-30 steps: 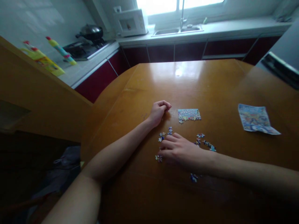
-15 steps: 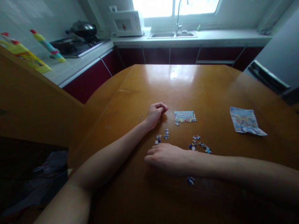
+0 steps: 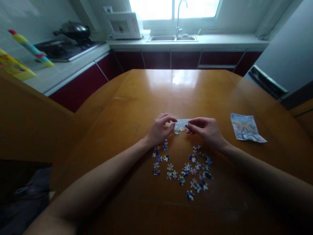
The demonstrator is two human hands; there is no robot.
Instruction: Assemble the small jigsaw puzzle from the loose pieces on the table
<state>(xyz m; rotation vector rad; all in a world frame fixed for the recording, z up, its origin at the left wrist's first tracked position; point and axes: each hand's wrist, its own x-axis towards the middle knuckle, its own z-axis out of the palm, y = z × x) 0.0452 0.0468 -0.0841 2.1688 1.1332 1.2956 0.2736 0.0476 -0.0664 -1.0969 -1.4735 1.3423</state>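
A partly assembled jigsaw puzzle (image 3: 181, 124) lies flat on the wooden table, its lower edge uneven. My left hand (image 3: 160, 129) is at its left edge, with thumb and forefinger apart and their tips at the border; whether they press on it I cannot tell. From the right, my right hand (image 3: 206, 130) pinches a small puzzle piece (image 3: 187, 125) at the puzzle's lower right part. The fingers partly hide both the piece and the right end of the puzzle. Loose puzzle pieces (image 3: 187, 168) are spread nearer to me, between my forearms.
A creased printed picture sheet (image 3: 246, 128) lies to the right on the table (image 3: 146, 98). Beyond the table's far edge is a counter with a sink (image 3: 162, 38) and a white microwave (image 3: 123, 25). A stove with a dark wok (image 3: 74, 31) stands at the left.
My right hand has moved from above the loose pieces to the puzzle and now pinches a piece. My left hand has opened from a curl and reached the puzzle's left edge. The view has shifted slightly.
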